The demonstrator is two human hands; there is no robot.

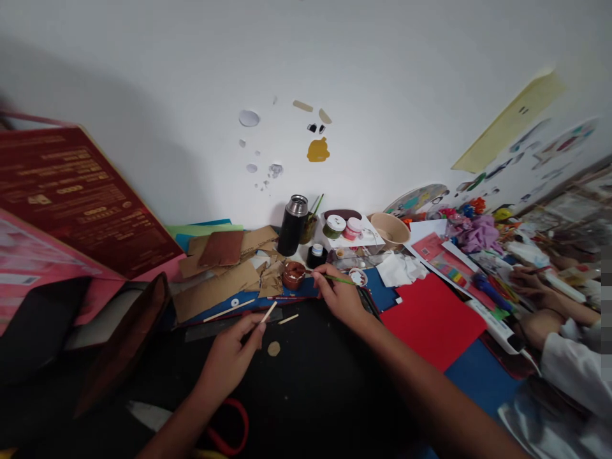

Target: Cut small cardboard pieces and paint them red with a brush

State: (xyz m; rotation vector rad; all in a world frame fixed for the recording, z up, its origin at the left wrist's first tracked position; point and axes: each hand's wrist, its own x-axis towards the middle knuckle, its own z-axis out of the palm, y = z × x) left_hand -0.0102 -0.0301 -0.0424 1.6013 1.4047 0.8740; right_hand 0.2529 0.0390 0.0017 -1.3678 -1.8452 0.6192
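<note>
My left hand (234,350) is closed in a pinch on a short pale wooden stick (269,311), which points up and to the right. In my right hand (338,296) is a thin paintbrush with a green handle (342,279). Its tip reaches the mouth of an open jar of brown paint (293,276). Below the jar, another short stick piece (288,319) and a small round tan disc (274,349) lie on the black surface. A longer wooden stick (229,310) rests to the left, by the cardboard.
Behind the jar stand a black flask (292,226) and paint pots (335,224). Cardboard pieces (215,284) lie left; red paper (435,322) and a white power strip (492,325) lie right. Red-handled scissors (229,427) sit under my left forearm. Another person's arm (545,293) is at far right.
</note>
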